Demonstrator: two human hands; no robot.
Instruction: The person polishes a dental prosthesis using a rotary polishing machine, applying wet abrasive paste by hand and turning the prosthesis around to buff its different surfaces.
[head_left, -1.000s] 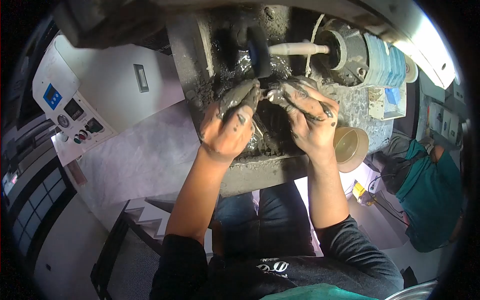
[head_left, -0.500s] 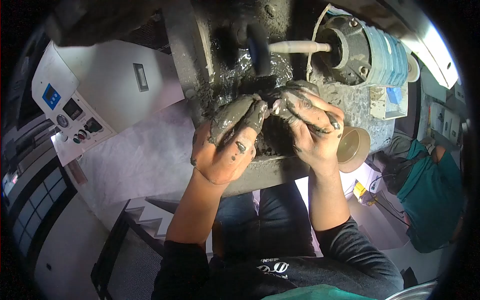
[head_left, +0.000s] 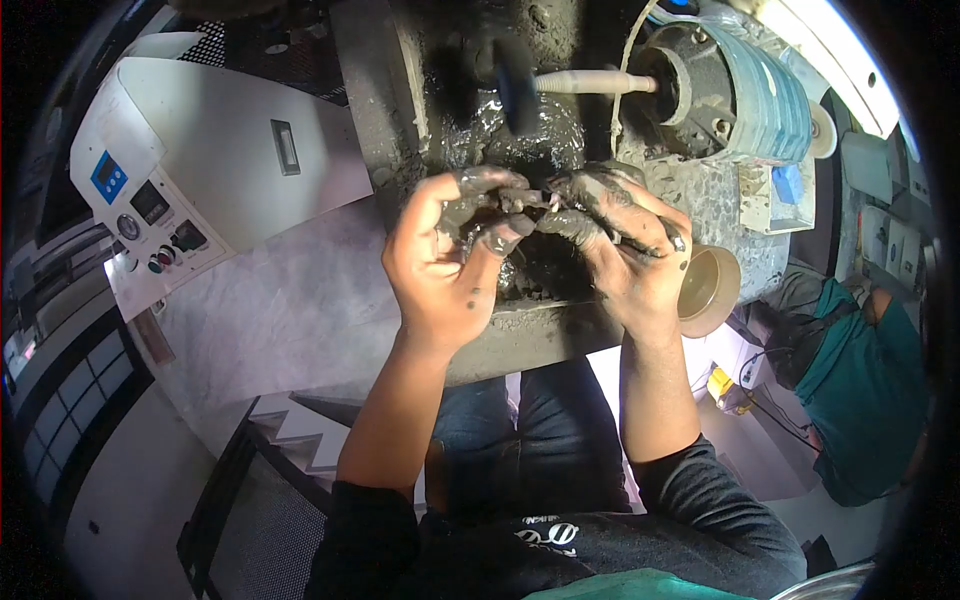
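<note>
My left hand [head_left: 440,265] and my right hand [head_left: 630,240] meet above the muddy trough. Grey slurry coats many of their fingers. Between the fingertips sits a small piece coated in dark slurry [head_left: 527,201], whose kind I cannot make out. The left thumb and fingers curl round its left end, while the right fingers pinch it from the other side. Just beyond it is a dark, blurred polishing wheel [head_left: 515,85] on a pale tapered spindle [head_left: 595,82], which runs from the motor [head_left: 740,90] at the right.
Wet grey sludge [head_left: 560,130] lies in the trough behind my hands. A brown bowl [head_left: 712,290] stands beside my right wrist. At left is a white machine [head_left: 215,150] with a control panel. A person in a green top [head_left: 865,390] is at the far right.
My left hand has rolled open from a closed, back-up pose, so its palm side and thumb now show around the piece. The right hand has barely moved.
</note>
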